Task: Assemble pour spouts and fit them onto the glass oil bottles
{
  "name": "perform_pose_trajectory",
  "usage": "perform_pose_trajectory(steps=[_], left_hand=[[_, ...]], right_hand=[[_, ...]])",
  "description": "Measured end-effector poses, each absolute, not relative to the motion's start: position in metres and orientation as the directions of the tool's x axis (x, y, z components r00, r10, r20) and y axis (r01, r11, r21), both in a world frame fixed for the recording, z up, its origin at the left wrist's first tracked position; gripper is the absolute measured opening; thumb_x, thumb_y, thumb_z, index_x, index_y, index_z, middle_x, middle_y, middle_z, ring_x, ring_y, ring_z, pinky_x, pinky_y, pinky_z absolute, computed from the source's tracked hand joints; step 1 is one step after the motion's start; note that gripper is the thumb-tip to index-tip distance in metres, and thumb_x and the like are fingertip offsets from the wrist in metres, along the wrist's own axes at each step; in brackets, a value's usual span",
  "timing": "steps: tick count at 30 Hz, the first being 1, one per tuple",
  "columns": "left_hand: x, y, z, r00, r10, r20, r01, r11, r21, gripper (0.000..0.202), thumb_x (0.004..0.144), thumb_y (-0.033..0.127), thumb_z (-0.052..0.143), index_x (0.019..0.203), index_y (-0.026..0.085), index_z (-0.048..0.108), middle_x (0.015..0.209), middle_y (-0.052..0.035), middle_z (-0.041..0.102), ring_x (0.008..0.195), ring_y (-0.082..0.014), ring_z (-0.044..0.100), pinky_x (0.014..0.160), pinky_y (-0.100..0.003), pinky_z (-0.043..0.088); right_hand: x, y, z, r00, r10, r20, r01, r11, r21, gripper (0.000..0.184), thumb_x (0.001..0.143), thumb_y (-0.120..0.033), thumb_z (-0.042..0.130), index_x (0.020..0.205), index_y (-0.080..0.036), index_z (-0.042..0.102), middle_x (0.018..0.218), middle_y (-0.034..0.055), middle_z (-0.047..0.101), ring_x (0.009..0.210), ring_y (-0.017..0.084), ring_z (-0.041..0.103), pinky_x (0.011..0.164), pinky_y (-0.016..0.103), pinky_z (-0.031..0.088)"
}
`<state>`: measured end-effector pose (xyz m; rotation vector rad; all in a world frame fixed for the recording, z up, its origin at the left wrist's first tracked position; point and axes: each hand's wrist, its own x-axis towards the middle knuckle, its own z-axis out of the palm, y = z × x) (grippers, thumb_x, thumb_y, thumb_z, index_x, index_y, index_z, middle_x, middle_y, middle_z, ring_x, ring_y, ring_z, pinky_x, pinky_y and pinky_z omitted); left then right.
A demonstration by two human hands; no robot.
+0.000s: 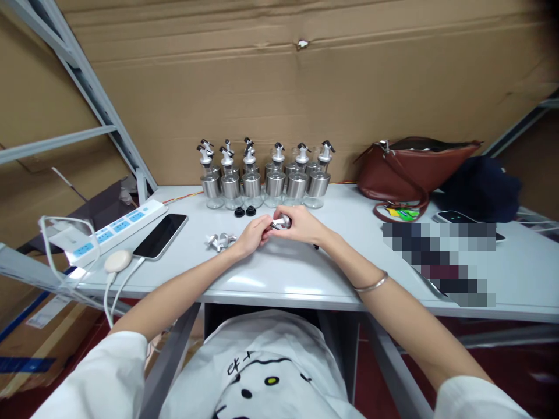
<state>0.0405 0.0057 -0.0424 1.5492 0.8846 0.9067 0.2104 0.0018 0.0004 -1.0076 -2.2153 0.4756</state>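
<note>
Both hands meet above the middle of the table, closed around a silver pour spout with a dark part. My left hand pinches its left end with the fingertips. Curled round the rounded silver end is my right hand; the fingers partly hide the piece. Several loose silver spout pieces lie left of my left hand. Behind them are two black stoppers. Further back, glass oil bottles with steel sleeves stand in rows, and the front ones carry silver spouts with black levers. A small black piece shows under my right wrist.
On the left are a white power strip, a phone and a round white charger with cables. A brown leather bag and a dark cap sit at the right. Cardboard walls the back.
</note>
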Motion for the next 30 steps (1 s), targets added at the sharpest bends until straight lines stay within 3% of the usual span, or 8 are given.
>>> perform_pose_trajectory(steps=[6,20,24,30], left_hand=[[0.039,0.002,-0.042,0.442,0.897,0.004,0.047,-0.028,0.999,0.027,0.094,0.037,0.051,0.096,0.012,0.059,0.079,-0.0005,0.06,0.059,-0.0084,0.056,0.053,-0.022,0.049],[0.041,0.006,-0.046,0.365,0.93,-0.047,-0.006,0.053,0.999,0.027,0.094,0.037,0.051,0.101,0.012,0.059,0.085,-0.0024,0.061,0.065,-0.0102,0.059,0.057,-0.025,0.052],[0.04,0.007,-0.045,0.377,0.925,-0.05,-0.016,0.06,0.998,0.027,0.094,0.038,0.051,0.1,0.012,0.058,0.083,-0.0019,0.061,0.063,-0.0096,0.058,0.056,-0.024,0.051],[0.038,0.004,-0.045,0.429,0.902,-0.051,-0.023,0.067,0.997,0.028,0.094,0.038,0.051,0.093,0.011,0.058,0.073,0.0015,0.057,0.052,-0.0062,0.051,0.047,-0.019,0.045]], right_hand=[[0.207,-0.002,0.001,-0.503,0.784,0.364,0.633,0.62,-0.462,0.025,0.075,-0.039,0.062,0.07,-0.019,0.048,0.052,-0.0057,0.043,0.049,0.011,0.039,0.054,0.023,0.028],[0.207,-0.01,0.007,-0.536,0.795,0.284,0.726,0.606,-0.326,0.018,0.09,-0.034,0.052,0.089,-0.016,0.051,0.06,-0.001,0.052,0.05,0.013,0.041,0.054,0.023,0.027],[0.208,-0.008,0.006,-0.535,0.792,0.293,0.729,0.608,-0.314,0.015,0.09,-0.031,0.051,0.089,-0.016,0.05,0.062,0.0008,0.054,0.052,0.014,0.044,0.054,0.023,0.028],[0.208,-0.007,0.002,-0.536,0.768,0.351,0.702,0.637,-0.319,0.019,0.081,-0.035,0.058,0.079,-0.019,0.049,0.054,-0.0043,0.047,0.047,0.012,0.04,0.053,0.023,0.027]])
